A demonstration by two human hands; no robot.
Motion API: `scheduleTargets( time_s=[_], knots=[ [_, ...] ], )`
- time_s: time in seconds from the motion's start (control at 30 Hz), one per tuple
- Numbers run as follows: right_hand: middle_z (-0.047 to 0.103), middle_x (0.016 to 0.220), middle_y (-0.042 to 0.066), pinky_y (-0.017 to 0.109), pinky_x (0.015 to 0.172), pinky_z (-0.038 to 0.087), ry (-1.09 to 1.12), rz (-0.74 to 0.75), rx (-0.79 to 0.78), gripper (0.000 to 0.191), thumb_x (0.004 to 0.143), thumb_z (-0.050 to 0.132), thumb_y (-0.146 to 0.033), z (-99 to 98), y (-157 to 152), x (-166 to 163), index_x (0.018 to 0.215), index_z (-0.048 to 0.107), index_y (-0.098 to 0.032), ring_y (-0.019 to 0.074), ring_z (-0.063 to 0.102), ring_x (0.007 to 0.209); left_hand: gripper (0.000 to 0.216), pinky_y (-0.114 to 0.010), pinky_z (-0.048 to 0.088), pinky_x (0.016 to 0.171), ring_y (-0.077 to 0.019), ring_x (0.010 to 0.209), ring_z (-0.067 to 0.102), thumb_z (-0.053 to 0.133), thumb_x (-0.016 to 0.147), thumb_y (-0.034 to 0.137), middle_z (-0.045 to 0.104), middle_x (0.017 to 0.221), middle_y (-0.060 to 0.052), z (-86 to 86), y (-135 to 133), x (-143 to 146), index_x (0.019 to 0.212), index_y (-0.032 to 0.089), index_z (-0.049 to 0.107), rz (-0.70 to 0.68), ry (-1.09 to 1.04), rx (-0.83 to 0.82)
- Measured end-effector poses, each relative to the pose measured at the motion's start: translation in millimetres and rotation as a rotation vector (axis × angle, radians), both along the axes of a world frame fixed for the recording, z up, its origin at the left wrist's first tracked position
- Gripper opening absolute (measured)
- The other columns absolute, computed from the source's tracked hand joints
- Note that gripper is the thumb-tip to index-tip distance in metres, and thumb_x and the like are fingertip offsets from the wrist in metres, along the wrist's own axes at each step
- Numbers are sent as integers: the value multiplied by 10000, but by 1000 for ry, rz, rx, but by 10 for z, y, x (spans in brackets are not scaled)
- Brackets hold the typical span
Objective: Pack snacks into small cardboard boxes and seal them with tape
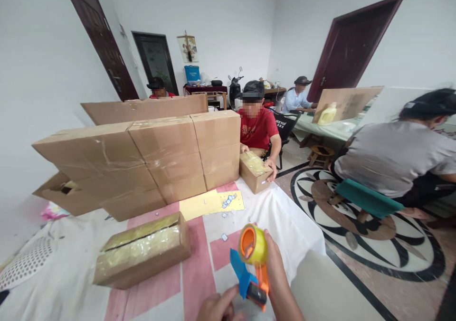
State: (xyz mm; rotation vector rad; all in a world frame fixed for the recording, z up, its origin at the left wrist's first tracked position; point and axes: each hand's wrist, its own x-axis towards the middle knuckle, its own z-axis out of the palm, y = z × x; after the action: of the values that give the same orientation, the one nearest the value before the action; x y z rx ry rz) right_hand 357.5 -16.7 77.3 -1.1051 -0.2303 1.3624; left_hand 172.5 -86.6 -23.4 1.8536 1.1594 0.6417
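Note:
My right hand (274, 257) is closed round a tape dispenser (261, 276). The dispenser has an orange frame, a blue guard and a dark handle, and carries a roll of yellow tape (261, 245) facing up. At the bottom edge, my left hand (221, 306) has its index finger stretched toward the blue guard; whether it touches is unclear, and the palm is cut off. To the left lies a long cardboard box (142, 252) with shiny tape on top and a dark slit between its flaps.
Stacked cardboard boxes (171, 155) form a wall along the table's far left. Across the corner, a person in red holds a taped box (254, 171). Yellow paper (210, 204) and small scraps lie on the cloth (281, 216). Another person sits at right beside a teal-seated stool (366, 200).

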Motion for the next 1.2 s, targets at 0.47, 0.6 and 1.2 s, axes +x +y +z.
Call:
scheduleTargets(
  time_s=[0.47, 0.6, 1.2],
  knots=[
    [734, 727, 45, 309, 604, 573, -44, 130, 298, 395, 695, 861, -444, 190, -7, -488, 912, 683, -166, 220, 708, 620, 376, -236, 326, 538, -129, 523, 458, 527, 957, 464, 584, 567, 13, 532, -168, -441, 1063, 200, 774, 149, -110, -157],
    [746, 767, 34, 294, 589, 570, -51, 98, 333, 403, 717, 827, -493, 71, 7, -596, 937, 698, -181, 202, 700, 617, 305, -243, 383, 584, -144, 593, 507, 593, 917, 426, 606, 650, -9, 482, -241, -513, 963, 200, 793, 176, -141, -152],
    [761, 787, 33, 290, 656, 564, -266, 479, 426, 423, 767, 738, -533, -953, 604, -1099, 989, 660, -182, 192, 703, 682, 460, -212, 379, 442, -91, 439, 503, 717, 786, 575, 731, 686, -50, -193, -211, -258, 940, 142, 738, 532, -583, -260]
  ],
)
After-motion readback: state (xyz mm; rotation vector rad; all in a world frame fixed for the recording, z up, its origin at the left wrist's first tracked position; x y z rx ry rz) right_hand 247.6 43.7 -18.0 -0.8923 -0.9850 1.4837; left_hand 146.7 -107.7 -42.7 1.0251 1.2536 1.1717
